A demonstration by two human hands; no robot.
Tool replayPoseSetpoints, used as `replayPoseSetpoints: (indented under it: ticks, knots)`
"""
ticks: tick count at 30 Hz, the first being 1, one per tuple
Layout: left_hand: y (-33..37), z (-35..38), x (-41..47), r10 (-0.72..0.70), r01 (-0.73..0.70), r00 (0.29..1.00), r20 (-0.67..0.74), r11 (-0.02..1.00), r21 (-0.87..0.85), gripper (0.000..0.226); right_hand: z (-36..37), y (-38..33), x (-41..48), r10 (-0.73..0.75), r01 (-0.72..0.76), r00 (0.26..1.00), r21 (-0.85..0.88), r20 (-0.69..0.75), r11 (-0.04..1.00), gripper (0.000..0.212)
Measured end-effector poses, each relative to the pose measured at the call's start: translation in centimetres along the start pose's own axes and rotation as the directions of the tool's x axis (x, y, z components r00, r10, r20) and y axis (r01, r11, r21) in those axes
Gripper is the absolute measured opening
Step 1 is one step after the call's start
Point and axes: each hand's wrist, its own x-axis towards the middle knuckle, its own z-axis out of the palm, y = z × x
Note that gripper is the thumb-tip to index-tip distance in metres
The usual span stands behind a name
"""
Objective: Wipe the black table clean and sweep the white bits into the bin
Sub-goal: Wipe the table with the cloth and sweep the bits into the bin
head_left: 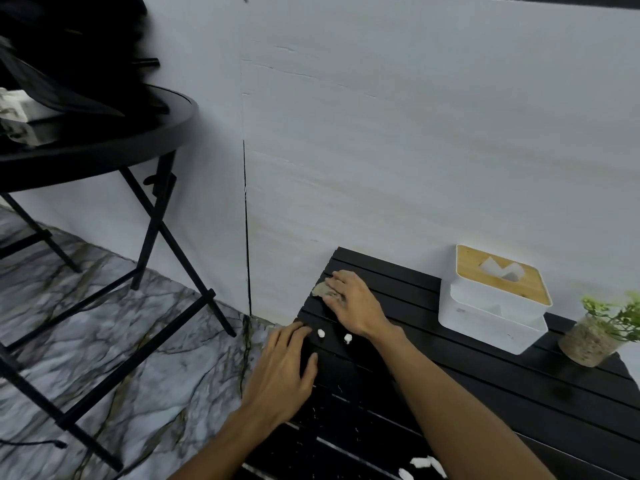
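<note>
The black slatted table (485, 382) runs from the wall to the lower right. My right hand (353, 303) lies flat near its far left corner, pressing a small grey-green cloth (321, 289) onto the slats. My left hand (287, 365) rests with spread fingers on the table's left edge and holds nothing. Two white bits (321, 333) (347, 338) lie between my hands. More white bits (420, 463) lie near the bottom edge by my right forearm, with fine white specks on the slats. No bin is in view.
A white tissue box with a wooden lid (495, 299) stands on the table against the wall. A small potted plant (602, 330) sits to its right. A round black folding table (104, 143) loaded with dark items stands at left on the marble floor (121, 358).
</note>
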Motion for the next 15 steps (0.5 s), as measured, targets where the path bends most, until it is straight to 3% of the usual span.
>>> replayPoseSetpoints:
  ticks: [10, 13, 15]
  knots:
    - [-0.2, -1.6, -2.9, 0.099, -0.097, 0.992, 0.075, 0.995, -0.027, 0.049, 0.2, -2.5, -6.1, -0.258, 0.247, 0.960, 0.102, 0.110, 0.964, 0.038]
    - [0.2, -2.4, -4.4, 0.145, -0.143, 0.989, 0.021, 0.988, -0.051, 0.034, -0.3, -3.5, -8.4, -0.300, 0.270, 0.946, 0.207, 0.127, 0.940, 0.034]
    - [0.6, -3.0, -5.1, 0.160, -0.160, 0.987, -0.007, 0.984, -0.083, 0.019, -0.9, -3.7, -9.7, -0.291, 0.220, 0.945, 0.366, 0.151, 0.904, 0.030]
